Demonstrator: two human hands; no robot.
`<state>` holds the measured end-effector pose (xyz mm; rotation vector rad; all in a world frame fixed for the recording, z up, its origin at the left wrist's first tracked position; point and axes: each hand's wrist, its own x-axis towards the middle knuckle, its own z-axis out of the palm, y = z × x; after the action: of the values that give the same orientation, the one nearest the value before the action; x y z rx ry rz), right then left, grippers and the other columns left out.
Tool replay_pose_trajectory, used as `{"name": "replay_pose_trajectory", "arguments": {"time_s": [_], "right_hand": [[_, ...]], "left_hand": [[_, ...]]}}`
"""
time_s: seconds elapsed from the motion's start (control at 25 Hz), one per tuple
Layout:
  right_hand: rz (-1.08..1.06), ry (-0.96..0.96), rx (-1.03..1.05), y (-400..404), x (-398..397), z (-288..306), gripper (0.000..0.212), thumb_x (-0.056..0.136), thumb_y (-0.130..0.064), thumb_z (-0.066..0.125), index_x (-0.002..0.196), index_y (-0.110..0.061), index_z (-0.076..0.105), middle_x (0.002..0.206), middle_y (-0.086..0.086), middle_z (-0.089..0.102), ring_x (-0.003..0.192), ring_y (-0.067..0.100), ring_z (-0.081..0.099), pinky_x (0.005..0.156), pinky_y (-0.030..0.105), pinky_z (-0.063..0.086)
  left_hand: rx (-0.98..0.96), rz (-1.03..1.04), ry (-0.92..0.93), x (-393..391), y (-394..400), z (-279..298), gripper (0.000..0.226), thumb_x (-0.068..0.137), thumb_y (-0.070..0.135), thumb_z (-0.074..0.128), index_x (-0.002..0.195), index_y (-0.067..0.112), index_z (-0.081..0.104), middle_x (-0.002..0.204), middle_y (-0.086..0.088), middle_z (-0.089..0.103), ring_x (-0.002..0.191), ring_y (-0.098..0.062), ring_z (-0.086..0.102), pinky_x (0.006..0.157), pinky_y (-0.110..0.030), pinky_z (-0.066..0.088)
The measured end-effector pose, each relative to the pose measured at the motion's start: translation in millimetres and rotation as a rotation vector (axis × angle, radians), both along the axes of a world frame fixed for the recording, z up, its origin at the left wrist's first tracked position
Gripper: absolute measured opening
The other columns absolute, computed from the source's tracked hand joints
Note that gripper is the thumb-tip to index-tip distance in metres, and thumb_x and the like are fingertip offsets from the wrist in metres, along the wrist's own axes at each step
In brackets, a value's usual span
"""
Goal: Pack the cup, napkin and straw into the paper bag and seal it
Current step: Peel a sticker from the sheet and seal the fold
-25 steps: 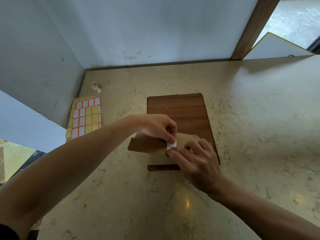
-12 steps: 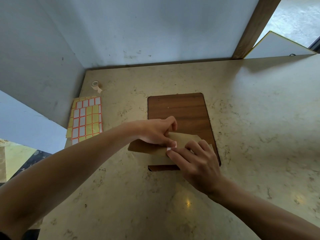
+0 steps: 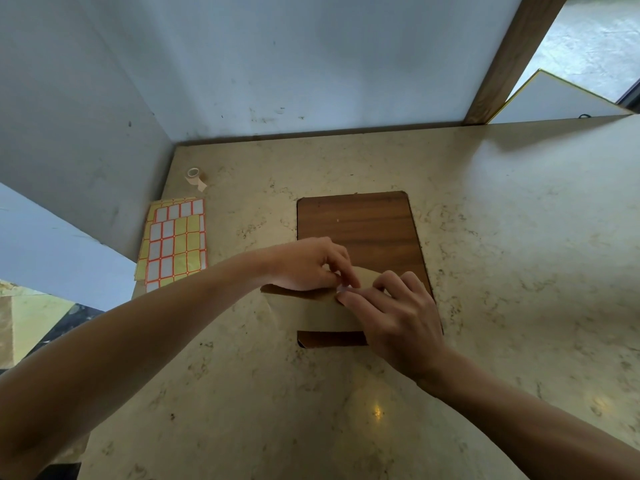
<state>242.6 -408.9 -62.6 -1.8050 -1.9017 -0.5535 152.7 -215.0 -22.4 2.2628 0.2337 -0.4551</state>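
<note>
A brown paper bag (image 3: 311, 311) lies flat across the near end of a dark wooden board (image 3: 360, 223), its top flap folded over. My left hand (image 3: 308, 265) presses on the flap with thumb and fingers bent down. My right hand (image 3: 398, 317) lies on the bag's right part, its fingertips meeting the left hand's at a small white sticker (image 3: 343, 289) on the fold. The sticker is almost covered by fingertips. Cup, napkin and straw are not visible.
Sheets of white labels with orange borders on yellow backing (image 3: 175, 242) lie at the counter's left edge. A small roll of tape (image 3: 194, 176) stands behind them near the corner. White walls close the back and left; a wooden post (image 3: 512, 57) rises at back right.
The white sticker was held up plainly between both hands' fingers; it now lies low on the folded flap, nearly hidden. My left hand's fingers have flattened down onto the bag.
</note>
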Motion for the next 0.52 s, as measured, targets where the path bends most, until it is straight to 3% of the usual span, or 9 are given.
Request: {"name": "replay_pose_trajectory", "arguments": {"time_s": [0.16, 0.36, 0.44, 0.52], "right_hand": [[-0.027, 0.018, -0.044, 4, 5, 1, 0.016, 0.096, -0.022, 0.059, 0.097, -0.015, 0.073, 0.080, 0.000, 0.074, 0.068, 0.020, 0.053, 0.058, 0.033, 0.035], [-0.078, 0.084, -0.160, 13, 12, 10, 0.014, 0.091, -0.025, 0.064, 0.099, -0.017, 0.073, 0.076, -0.001, 0.072, 0.071, 0.019, 0.053, 0.060, 0.032, 0.036], [-0.108, 0.113, -0.239, 19, 17, 18, 0.016, 0.090, -0.031, 0.065, 0.099, -0.020, 0.073, 0.079, -0.002, 0.073, 0.073, 0.019, 0.053, 0.062, 0.033, 0.038], [-0.138, 0.132, -0.334, 27, 23, 26, 0.022, 0.093, -0.038, 0.056, 0.100, -0.025, 0.073, 0.085, -0.006, 0.074, 0.076, 0.018, 0.052, 0.065, 0.034, 0.038]], "left_hand": [[0.039, -0.005, 0.077, -4, 5, 2, 0.027, 0.097, 0.035, 0.049, 0.117, 0.039, 0.066, 0.112, 0.019, 0.052, 0.110, -0.006, 0.036, 0.100, -0.032, 0.031], [0.150, -0.015, 0.188, -5, 13, 11, 0.047, 0.090, 0.061, 0.038, 0.126, 0.042, 0.060, 0.120, 0.015, 0.044, 0.117, -0.012, 0.030, 0.101, -0.036, 0.026], [0.145, -0.057, 0.155, -8, 13, 11, 0.046, 0.090, 0.063, 0.044, 0.130, 0.044, 0.055, 0.126, 0.015, 0.043, 0.118, -0.010, 0.030, 0.101, -0.033, 0.026], [0.303, -0.107, 0.058, -10, 10, 10, 0.047, 0.089, 0.060, 0.052, 0.132, 0.041, 0.053, 0.126, 0.013, 0.048, 0.114, -0.009, 0.036, 0.098, -0.030, 0.033]]}}
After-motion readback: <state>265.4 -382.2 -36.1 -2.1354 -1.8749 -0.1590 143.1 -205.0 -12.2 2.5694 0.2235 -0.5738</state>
